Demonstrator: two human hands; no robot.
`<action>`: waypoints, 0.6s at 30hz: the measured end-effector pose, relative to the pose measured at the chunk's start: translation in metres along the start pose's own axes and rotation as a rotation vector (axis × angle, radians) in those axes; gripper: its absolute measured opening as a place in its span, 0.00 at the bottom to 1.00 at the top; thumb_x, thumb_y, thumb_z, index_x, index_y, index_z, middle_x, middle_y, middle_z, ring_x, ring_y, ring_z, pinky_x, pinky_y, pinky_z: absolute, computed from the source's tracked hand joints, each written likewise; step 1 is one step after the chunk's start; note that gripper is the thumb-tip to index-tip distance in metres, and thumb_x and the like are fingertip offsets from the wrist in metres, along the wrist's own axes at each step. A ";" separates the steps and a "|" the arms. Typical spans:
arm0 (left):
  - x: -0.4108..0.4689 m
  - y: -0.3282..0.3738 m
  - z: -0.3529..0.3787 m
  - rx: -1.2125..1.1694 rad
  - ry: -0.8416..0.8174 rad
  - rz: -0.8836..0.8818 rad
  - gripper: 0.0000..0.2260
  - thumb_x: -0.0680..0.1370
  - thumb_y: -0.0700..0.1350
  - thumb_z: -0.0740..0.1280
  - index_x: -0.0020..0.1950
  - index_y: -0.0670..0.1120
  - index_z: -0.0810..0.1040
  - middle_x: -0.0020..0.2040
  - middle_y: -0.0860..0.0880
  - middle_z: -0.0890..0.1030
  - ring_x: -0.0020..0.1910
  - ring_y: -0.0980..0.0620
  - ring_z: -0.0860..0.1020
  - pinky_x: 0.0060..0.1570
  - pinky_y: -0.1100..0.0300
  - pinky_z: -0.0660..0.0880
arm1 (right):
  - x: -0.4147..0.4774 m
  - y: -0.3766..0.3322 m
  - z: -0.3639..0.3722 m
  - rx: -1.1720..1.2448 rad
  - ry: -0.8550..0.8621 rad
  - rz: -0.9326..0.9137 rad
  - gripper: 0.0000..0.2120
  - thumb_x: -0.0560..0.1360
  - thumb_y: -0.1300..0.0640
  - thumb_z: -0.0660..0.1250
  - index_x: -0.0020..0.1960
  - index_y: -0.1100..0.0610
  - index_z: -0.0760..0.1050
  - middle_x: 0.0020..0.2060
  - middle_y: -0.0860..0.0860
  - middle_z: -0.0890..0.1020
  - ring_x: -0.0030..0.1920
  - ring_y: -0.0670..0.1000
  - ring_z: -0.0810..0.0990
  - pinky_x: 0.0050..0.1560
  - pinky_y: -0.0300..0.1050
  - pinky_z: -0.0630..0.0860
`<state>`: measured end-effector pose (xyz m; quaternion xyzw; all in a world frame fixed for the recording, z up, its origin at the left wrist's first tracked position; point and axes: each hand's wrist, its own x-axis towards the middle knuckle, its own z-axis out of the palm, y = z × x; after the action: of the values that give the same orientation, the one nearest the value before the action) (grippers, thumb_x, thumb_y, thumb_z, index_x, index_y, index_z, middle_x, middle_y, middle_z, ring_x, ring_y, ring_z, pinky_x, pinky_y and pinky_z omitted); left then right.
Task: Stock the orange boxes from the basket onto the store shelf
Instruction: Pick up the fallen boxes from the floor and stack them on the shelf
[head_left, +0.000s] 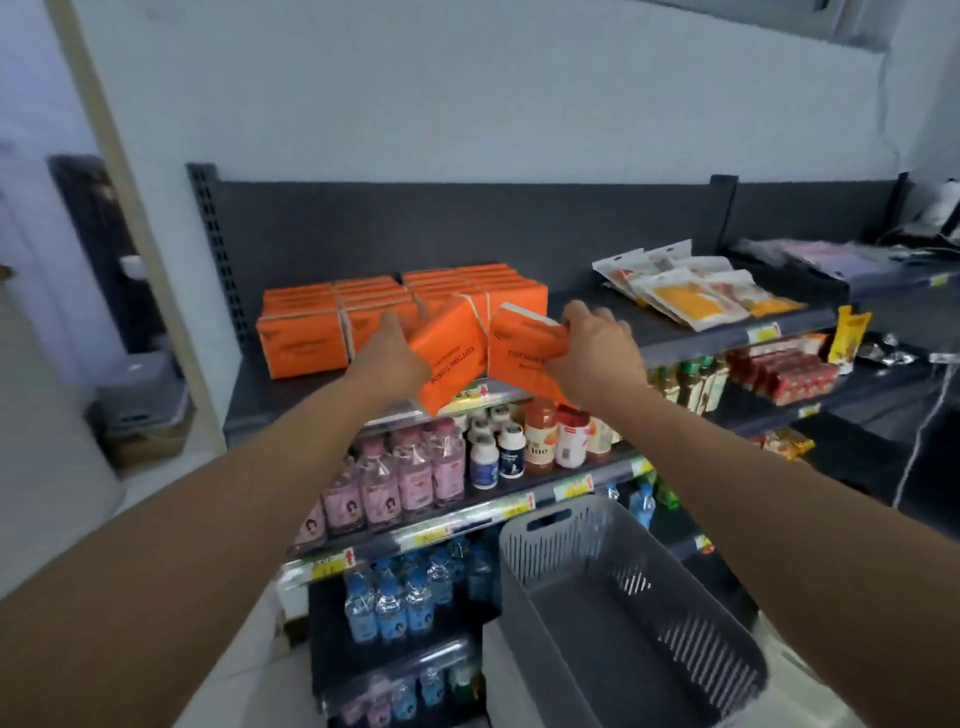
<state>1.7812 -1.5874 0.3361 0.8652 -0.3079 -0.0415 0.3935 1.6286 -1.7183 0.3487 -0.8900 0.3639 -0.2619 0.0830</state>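
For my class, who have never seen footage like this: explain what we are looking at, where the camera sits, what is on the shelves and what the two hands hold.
There is one picture, from a camera worn on a person's head, looking forward and down along both bare arms. The left hand holds a tilted orange box; the right hand holds a second orange box. Both are raised at the front of the top shelf, where a block of matching stacked boxes already sits, with snack pouches further right. Lower shelves carry pink bottles, supplement jars and water bottles. The grey basket below looks empty.
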 end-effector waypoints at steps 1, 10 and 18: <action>0.004 -0.005 -0.006 0.002 0.015 -0.025 0.24 0.72 0.36 0.65 0.66 0.41 0.62 0.56 0.38 0.78 0.54 0.37 0.79 0.54 0.45 0.77 | 0.009 -0.006 0.005 0.015 -0.005 -0.035 0.17 0.74 0.61 0.63 0.62 0.59 0.67 0.59 0.59 0.72 0.61 0.62 0.69 0.55 0.52 0.70; 0.024 -0.033 -0.051 0.124 0.192 -0.129 0.13 0.73 0.38 0.63 0.52 0.47 0.61 0.49 0.39 0.76 0.47 0.38 0.77 0.43 0.52 0.72 | 0.076 -0.050 0.043 0.127 -0.059 -0.318 0.19 0.71 0.59 0.68 0.61 0.59 0.70 0.59 0.61 0.74 0.60 0.63 0.73 0.57 0.51 0.71; 0.045 -0.069 -0.069 0.176 0.210 -0.218 0.14 0.74 0.32 0.59 0.56 0.45 0.63 0.46 0.42 0.72 0.43 0.43 0.73 0.37 0.54 0.69 | 0.106 -0.075 0.078 0.165 -0.108 -0.368 0.20 0.71 0.61 0.69 0.61 0.57 0.71 0.59 0.61 0.73 0.57 0.63 0.75 0.54 0.49 0.73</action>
<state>1.8733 -1.5332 0.3421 0.9242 -0.1719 0.0338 0.3394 1.7784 -1.7409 0.3514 -0.9444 0.1675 -0.2534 0.1259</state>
